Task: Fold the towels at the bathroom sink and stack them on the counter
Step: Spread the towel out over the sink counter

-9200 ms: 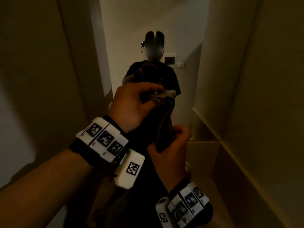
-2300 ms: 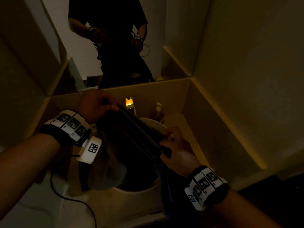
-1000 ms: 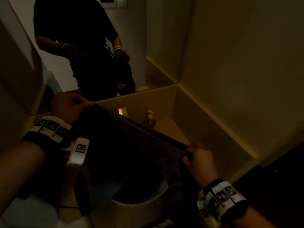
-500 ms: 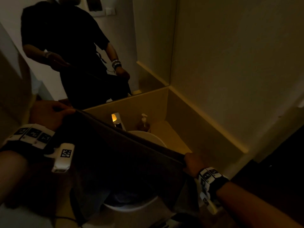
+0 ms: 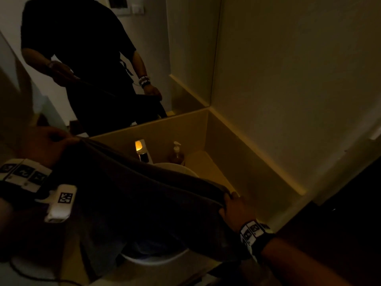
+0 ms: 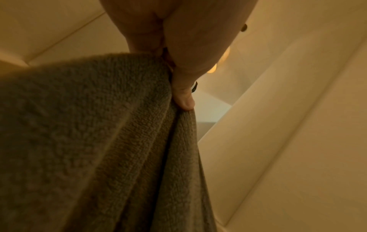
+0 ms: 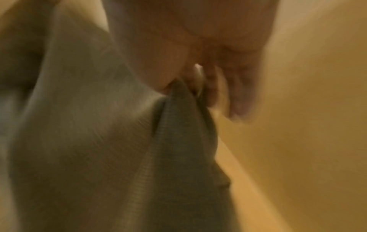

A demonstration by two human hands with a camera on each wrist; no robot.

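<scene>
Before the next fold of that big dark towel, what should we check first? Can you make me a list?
1. Left hand pinches one top corner of the dark grey terry towel: ok.
2. Right hand pinches the other top corner: ok.
3. Top edge pulled straight between the hands: ok, only a slight sag.
4. Towel hangs clear of the round white basin: cannot tell, the lower part is too dark.
5. Pump soap bottle and the tap with the orange light are out of the way: ok, both stand behind the towel.
6. Bare beige counter to lay it on: ok, to the right of the basin.
</scene>
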